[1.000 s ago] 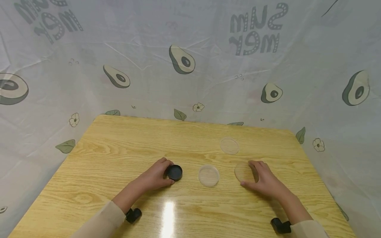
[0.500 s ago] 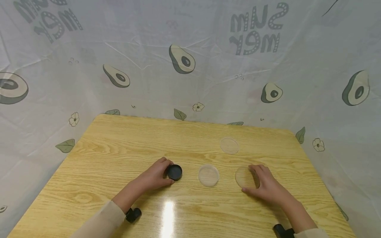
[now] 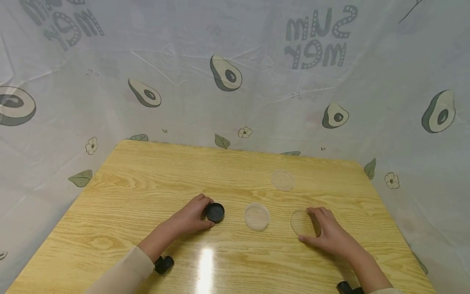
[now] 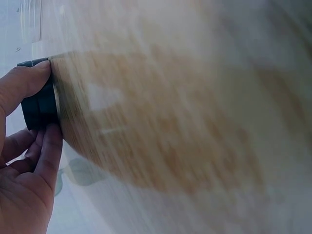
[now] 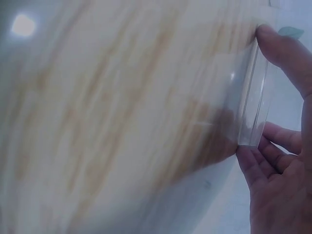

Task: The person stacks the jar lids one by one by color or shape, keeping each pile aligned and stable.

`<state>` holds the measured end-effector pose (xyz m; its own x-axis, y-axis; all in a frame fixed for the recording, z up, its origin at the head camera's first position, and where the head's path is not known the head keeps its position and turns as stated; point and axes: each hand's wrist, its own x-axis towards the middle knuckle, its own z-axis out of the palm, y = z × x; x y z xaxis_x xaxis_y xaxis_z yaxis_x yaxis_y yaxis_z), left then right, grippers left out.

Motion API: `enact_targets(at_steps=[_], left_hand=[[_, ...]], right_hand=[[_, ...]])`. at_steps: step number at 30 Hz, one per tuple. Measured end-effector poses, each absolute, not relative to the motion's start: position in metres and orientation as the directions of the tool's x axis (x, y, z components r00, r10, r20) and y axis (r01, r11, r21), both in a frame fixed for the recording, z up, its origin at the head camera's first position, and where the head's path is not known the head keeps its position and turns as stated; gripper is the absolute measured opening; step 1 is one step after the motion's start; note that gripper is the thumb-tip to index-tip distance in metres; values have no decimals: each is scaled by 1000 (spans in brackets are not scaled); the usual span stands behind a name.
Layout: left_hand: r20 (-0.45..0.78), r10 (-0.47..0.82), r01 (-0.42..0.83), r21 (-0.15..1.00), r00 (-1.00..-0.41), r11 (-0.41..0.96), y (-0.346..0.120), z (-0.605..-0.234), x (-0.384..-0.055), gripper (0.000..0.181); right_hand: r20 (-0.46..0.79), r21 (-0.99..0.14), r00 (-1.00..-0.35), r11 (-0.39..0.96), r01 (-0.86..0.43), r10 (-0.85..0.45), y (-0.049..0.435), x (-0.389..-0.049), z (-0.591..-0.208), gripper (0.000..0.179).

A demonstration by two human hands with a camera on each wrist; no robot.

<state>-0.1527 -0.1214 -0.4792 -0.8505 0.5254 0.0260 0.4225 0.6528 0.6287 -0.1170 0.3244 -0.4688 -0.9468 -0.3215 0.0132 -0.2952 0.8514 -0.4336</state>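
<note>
My left hand grips a small round black container by its sides, thumb on the near edge and fingers on the far one. In the left wrist view, this black container stands on the table with its wall between thumb and fingers. Farther right, my right hand holds a clear petri dish across its rim; its transparent side wall shows in the right wrist view. Between the hands lies a second clear petri dish. A thin clear disc lies behind them.
The wood-grain table ends at a light curtain printed with avocados, at the back and both sides. A bright light reflection lies near the front. Each wrist carries a black camera mount.
My right hand has slid the clear petri dish a short way toward me. The left hand, the black container and the other clear pieces have stayed in place.
</note>
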Motion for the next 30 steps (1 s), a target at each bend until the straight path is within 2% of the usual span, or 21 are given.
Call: enact_targets(at_steps=[30], left_hand=[[10,511,403,630,-859,664,-122,-481,-153,51]], right_hand=[[-33,-477,-951,841,-256,-309,325,-112,-468,100]])
